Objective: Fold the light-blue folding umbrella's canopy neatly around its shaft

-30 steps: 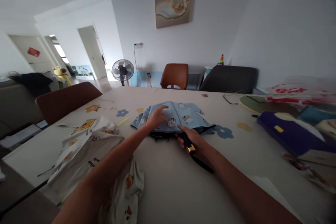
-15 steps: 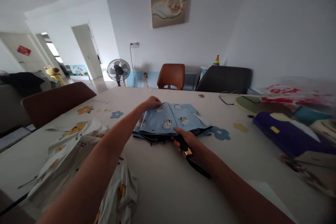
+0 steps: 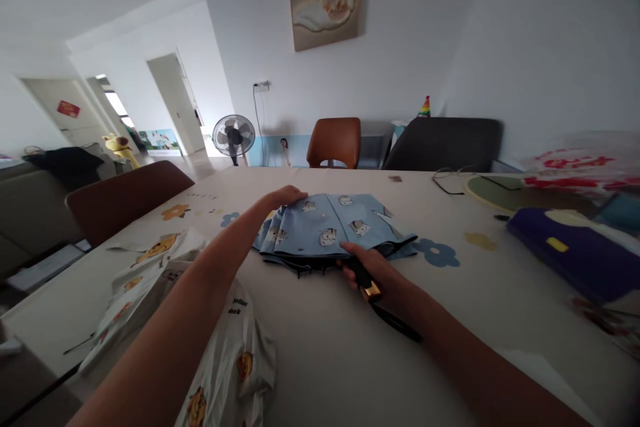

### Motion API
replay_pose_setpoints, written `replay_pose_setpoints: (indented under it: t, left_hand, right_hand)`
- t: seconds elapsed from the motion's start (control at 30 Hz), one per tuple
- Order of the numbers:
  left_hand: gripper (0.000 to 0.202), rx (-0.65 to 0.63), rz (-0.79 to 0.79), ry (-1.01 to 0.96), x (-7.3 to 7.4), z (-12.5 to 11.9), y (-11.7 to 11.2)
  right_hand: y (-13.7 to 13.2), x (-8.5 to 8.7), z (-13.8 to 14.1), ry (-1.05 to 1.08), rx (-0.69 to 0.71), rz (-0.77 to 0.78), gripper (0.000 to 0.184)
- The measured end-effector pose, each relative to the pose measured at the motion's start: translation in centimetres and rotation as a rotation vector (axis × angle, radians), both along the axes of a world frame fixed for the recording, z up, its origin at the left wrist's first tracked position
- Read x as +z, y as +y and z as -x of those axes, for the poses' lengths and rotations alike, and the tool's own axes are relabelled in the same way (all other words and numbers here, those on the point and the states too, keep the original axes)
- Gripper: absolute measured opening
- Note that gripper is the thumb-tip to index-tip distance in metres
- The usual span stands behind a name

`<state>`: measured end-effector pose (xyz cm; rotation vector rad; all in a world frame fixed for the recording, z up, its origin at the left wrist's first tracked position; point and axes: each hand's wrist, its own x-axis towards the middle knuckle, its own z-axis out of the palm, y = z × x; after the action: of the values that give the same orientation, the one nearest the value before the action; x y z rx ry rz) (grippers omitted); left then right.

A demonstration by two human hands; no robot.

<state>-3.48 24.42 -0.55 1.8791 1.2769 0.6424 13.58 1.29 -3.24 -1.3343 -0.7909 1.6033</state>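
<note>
Umbrella (image 3: pixel 335 223), light blue with animal print, sits mid-table in front of the person; canopy is collapsed, its panels lying in loose layers, dark underside and rib tips showing along the near edge; can't tell if all of it rests on the table (image 3: pixel 320 333) or part is held just above.

Right hand (image 3: pixel 373 270) wraps the black handle (image 3: pixel 361 275) in a firm closed grip, thumb up along it against the near canopy edge; handle points down-right toward the person; gold band (image 3: pixel 371 291) shows below the fingers; black strap (image 3: pixel 397 323) trails from the handle end, alongside the right wrist.

Left hand (image 3: pixel 287 196) is at the far left corner of the canopy, fingers bent over and touching the fabric; can't tell whether it pinches the cloth or only presses on it; left forearm passes over a white printed cloth (image 3: pixel 250 330), which lies crumpled at the table's near left.

Right side of table: purple item (image 3: pixel 565 257) with a yellow tab, well apart from the right hand; behind it, glasses (image 3: pixel 449 188) with one arm across a green round mat (image 3: pixel 493 195); clear plastic bag (image 3: pixel 575 161) with red print beyond; white sheet (image 3: pixel 545 373) near right, partly behind the right forearm.

Background: fan (image 3: pixel 234 135) left of a brown chair (image 3: pixel 334 140); dark chair (image 3: pixel 445 143) to its right.
</note>
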Motion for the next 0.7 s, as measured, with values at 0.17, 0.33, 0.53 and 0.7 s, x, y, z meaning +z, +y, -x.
replay_pose_setpoints:
  t: [0.17, 0.33, 0.53, 0.7]
  left_hand:
    - [0.027, 0.131, -0.136, -0.005, -0.6, 0.3, -0.1]
    - [0.031, 0.199, -0.135, -0.101, -1.2, 0.6, -0.6]
    - [0.038, 0.113, -0.028, -0.219, -3.0, 2.4, -0.6]
    - [0.039, -0.012, 0.01, -0.282, -2.6, 3.5, -0.6]
  right_hand:
    - [0.0, 0.1, -0.1, 0.015, 0.01, 0.013, 0.032]
    - [0.0, -0.2, -0.3, 0.033, 0.03, -0.004, 0.034]
    - [0.5, -1.4, -0.8, 0.051, 0.055, -0.066, 0.036]
    - [0.4, -1.3, -0.9, 0.029, 0.083, -0.051, 0.038]
